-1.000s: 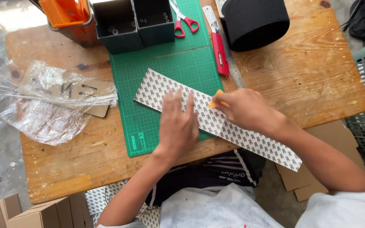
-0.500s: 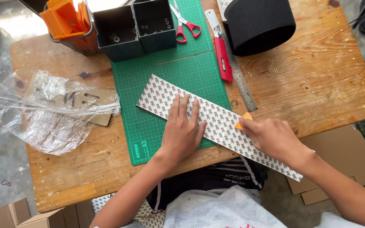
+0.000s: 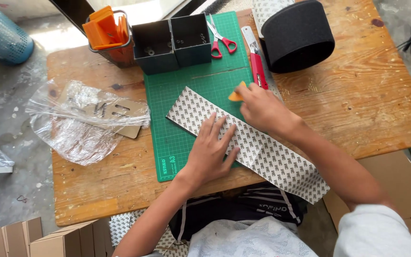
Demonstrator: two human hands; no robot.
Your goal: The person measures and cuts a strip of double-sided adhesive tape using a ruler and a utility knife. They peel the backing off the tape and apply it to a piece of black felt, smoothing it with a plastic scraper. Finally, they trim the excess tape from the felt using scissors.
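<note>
Patterned strip (image 3: 262,152) lies under flat left hand (image 3: 210,152); right hand (image 3: 262,109) grips orange scraper (image 3: 236,93).

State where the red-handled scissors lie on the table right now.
In the head view, the red-handled scissors lie at the far edge of the green cutting mat, between the dark open boxes and the red utility knife.

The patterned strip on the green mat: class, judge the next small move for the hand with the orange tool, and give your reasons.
Probably draw the orange tool down along the patterned strip toward its near end. The right hand holds it at the strip's far edge, the left hand lies flat pinning the middle, and most of the strip stretches off the green mat toward the person.
</note>
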